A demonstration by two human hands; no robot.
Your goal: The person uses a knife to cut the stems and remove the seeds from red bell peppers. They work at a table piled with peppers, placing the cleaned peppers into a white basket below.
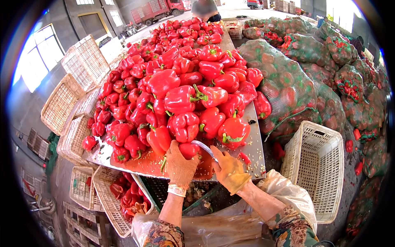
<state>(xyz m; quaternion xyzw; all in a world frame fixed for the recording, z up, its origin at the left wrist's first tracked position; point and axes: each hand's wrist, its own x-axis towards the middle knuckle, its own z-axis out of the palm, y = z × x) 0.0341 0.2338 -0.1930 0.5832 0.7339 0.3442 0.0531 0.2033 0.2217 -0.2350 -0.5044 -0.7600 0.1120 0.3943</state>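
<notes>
My left hand (181, 166), in an orange work glove, is closed round a red bell pepper (188, 151) at the near edge of the table. My right hand (230, 171), in a yellow-orange glove, grips a thin curved knife (202, 146). Its pale bent blade reaches left to the far side of that pepper. The knife's handle is mostly hidden in the right hand. A large heap of red bell peppers (183, 99) covers the table (256, 150) just beyond both hands. Pale seeds and red scraps lie scattered on the tabletop near the right hand.
A cream plastic crate (314, 173) stands at the right. At lower left, another crate (119, 208) holds red peppers, beside a dark green bin (197, 206) below the table edge. Green mesh sacks (284, 82) of peppers fill the right side. Stacked crates (61, 103) line the left.
</notes>
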